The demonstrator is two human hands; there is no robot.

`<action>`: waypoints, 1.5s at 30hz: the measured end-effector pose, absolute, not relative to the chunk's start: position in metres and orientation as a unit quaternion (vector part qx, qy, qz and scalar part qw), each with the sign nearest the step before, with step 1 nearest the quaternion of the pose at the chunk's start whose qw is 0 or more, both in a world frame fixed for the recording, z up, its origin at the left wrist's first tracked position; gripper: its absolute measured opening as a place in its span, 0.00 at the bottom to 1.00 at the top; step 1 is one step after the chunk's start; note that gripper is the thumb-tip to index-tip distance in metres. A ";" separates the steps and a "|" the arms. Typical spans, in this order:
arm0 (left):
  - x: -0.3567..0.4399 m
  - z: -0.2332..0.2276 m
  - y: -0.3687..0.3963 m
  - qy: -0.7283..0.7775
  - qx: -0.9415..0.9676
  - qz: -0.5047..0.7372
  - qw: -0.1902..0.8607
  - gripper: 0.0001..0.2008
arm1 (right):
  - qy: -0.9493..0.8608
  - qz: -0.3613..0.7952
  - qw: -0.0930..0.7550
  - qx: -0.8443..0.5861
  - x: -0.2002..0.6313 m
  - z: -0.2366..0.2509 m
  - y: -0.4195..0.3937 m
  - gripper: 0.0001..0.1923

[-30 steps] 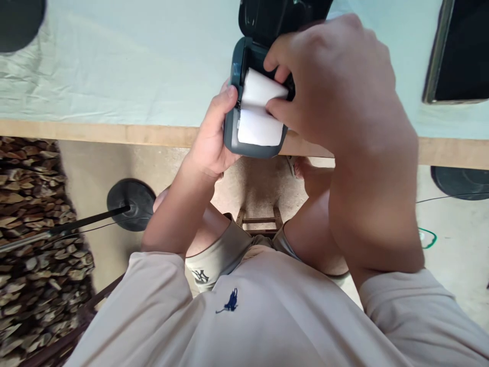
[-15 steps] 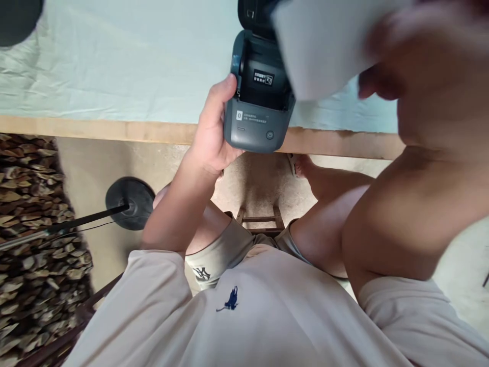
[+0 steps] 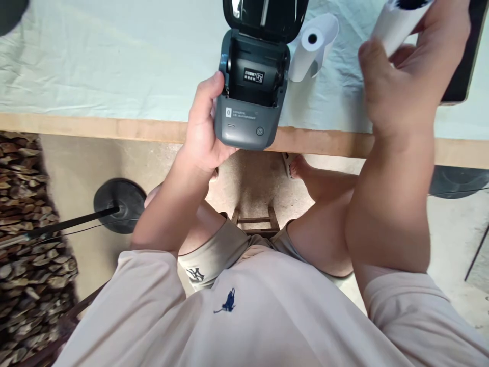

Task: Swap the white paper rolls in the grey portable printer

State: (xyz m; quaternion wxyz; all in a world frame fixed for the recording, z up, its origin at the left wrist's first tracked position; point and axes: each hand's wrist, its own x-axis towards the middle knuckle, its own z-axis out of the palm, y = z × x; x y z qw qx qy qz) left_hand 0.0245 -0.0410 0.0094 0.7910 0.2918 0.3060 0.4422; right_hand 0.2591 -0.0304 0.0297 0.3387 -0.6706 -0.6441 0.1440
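Note:
My left hand (image 3: 206,120) grips a dark grey label printer (image 3: 244,122) by its left side, thumb on the rim and the other fingers hidden beneath. The printer's black lid (image 3: 263,18) is swung up, and its paper bay holds only a small printed sticker. In my right hand (image 3: 408,81), at the upper right, is a white paper roll (image 3: 399,25) with a dark core, held between thumb and fingers. A second paper roll (image 3: 311,43), its loose end curling out, stands on the cloth just right of the printer.
Pale green cloth (image 3: 114,61) covers the table, whose wooden front edge (image 3: 153,130) crosses the view. A dark flat device (image 3: 466,61) lies at the far right. Below are a stand with a round black base (image 3: 118,204), a wooden stool (image 3: 255,221) and stacked firewood (image 3: 26,219).
My right hand has moved right and away from the printer, and a paper roll now shows in it. The roll standing beside the printer has come into view. My left hand still holds the printer.

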 end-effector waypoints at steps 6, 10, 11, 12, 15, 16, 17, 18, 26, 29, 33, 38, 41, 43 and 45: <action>0.018 0.007 -0.040 0.302 0.304 0.413 0.804 0.21 | -0.612 0.086 0.294 -0.729 0.266 0.017 -0.025 0.23; 0.020 0.009 -0.040 0.305 0.320 0.416 0.795 0.23 | -0.597 0.051 0.188 -0.778 0.263 0.018 -0.019 0.25; 0.021 0.009 -0.040 0.310 0.319 0.420 0.791 0.23 | -0.589 0.046 0.184 -0.785 0.261 0.020 -0.019 0.27; 0.022 0.009 -0.040 0.318 0.318 0.421 0.787 0.22 | -0.583 0.037 0.182 -0.791 0.257 0.022 -0.020 0.29; 0.022 0.009 -0.040 0.329 0.310 0.419 0.787 0.22 | -0.616 0.000 0.212 -0.759 0.245 0.032 -0.024 0.33; 0.021 0.009 -0.041 0.325 0.306 0.418 0.791 0.22 | -0.641 -0.006 0.219 -0.735 0.240 0.035 -0.025 0.32; 0.021 0.009 -0.041 0.319 0.303 0.417 0.795 0.22 | -0.668 -0.003 0.217 -0.712 0.235 0.038 -0.025 0.31; 0.020 0.009 -0.041 0.316 0.298 0.414 0.800 0.22 | -0.687 0.007 0.206 -0.697 0.231 0.039 -0.025 0.31; 0.019 0.009 -0.043 0.345 0.269 0.419 0.796 0.20 | -0.703 0.053 0.162 -0.690 0.211 0.032 -0.012 0.22; 0.018 0.007 -0.042 0.313 0.265 0.425 0.807 0.20 | -0.684 0.053 0.252 -0.683 0.214 0.031 -0.009 0.27; 0.016 0.008 -0.041 0.269 0.258 0.427 0.824 0.22 | -0.631 0.068 0.500 -0.590 0.224 0.027 0.000 0.27; 0.016 0.015 -0.043 0.273 0.252 0.423 0.826 0.24 | -0.669 0.151 0.609 -0.398 0.214 0.028 -0.019 0.20; 0.019 0.018 -0.045 0.297 0.258 0.430 0.812 0.23 | -0.741 0.151 0.512 -0.408 0.196 0.033 -0.038 0.21; 0.021 0.018 -0.046 0.295 0.271 0.439 0.804 0.21 | -0.768 0.127 0.437 -0.450 0.187 0.035 -0.044 0.18; 0.022 0.017 -0.047 0.295 0.276 0.448 0.798 0.20 | -0.786 0.085 0.372 -0.487 0.181 0.038 -0.044 0.13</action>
